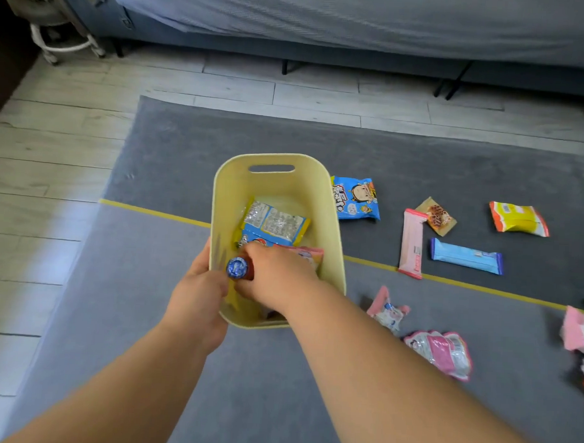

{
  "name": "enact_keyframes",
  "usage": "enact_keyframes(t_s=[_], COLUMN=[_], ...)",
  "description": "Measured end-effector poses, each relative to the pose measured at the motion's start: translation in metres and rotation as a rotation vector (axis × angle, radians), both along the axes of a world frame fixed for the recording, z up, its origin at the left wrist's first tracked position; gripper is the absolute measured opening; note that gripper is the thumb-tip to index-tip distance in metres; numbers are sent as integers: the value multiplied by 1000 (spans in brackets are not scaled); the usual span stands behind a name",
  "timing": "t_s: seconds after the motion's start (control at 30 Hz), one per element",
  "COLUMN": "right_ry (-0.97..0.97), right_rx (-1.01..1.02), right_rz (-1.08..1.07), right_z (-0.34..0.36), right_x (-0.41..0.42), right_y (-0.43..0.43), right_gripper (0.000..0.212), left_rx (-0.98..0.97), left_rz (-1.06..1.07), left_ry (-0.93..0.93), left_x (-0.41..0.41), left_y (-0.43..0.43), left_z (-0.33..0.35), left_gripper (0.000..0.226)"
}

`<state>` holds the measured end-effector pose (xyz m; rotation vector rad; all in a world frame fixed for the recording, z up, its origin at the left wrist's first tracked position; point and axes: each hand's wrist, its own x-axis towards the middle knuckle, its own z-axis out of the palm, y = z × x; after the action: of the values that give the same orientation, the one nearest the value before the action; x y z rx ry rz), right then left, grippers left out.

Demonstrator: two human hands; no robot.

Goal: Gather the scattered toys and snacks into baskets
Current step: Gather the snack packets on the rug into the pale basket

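— On the grey mat, in front of the sofa: a yellow basket, long side running away from the camera, handle slot at the far end.
— Held how?
— Gripped by the left hand, closed on the left wall close to the near corner.
— And the right hand?
— Down inside the basket's near end, fingers wrapped round a small bottle: red body, blue foil cap turned up toward the camera, just beside the left wall. Resting on the bottom or not: cannot tell.
— Already in the basket?
— A blue-and-yellow packet flat on the bottom, printed back upward; a pink packet partly under the right hand.
— Outside it?
— All to the right, on the mat. Nearest, a blue cartoon packet, just beside the far right wall. Further right, a pink bar lying across the yellow tape line, a blue bar next to it, a small brown packet at the pink bar's far end, a yellow-and-orange packet well apart. Nearer the camera, a small pink-and-white pouch and a larger pink pouch. More pink wrapping cut off at the right edge.
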<state>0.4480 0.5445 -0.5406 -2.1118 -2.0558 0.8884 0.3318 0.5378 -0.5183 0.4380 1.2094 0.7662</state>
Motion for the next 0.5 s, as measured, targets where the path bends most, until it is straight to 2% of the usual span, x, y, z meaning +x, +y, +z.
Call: enact_keyframes(t_s=[0.07,0.13,0.2,0.23,0.27,0.33,0.4,0.5], right_ry=[184,346,308,221,120,-38,-90,-107], right_rx=[151,392,534,494,348,-111,-430,-563], right_rz=[-183,-507,-820,-931,-1018,-1111,-1136,-1146], right_z=[17,29,25,17,6,-20,-38,-52], right_x=[9,36,75,96,114,135,137,132], right_y=[-1,-2,-9,-16,-25,-51,-74,-87], right_gripper=[41,33,31,36,44,60,66,71], left_rx=[8,16,21,15,6,-4,-10,-8], left_rz=[20,41,60,62,60,45,31,5], left_ry=[-12,-11,-10,-9,-6,-1,8,6], left_x=[-2,0,1,2,3,3,4,8], left_y=[2,5,6,5,5,4,3,2], left_z=[1,3,3,4,4,3,2,1], left_gripper=[81,82,79,76,75,75,76,74])
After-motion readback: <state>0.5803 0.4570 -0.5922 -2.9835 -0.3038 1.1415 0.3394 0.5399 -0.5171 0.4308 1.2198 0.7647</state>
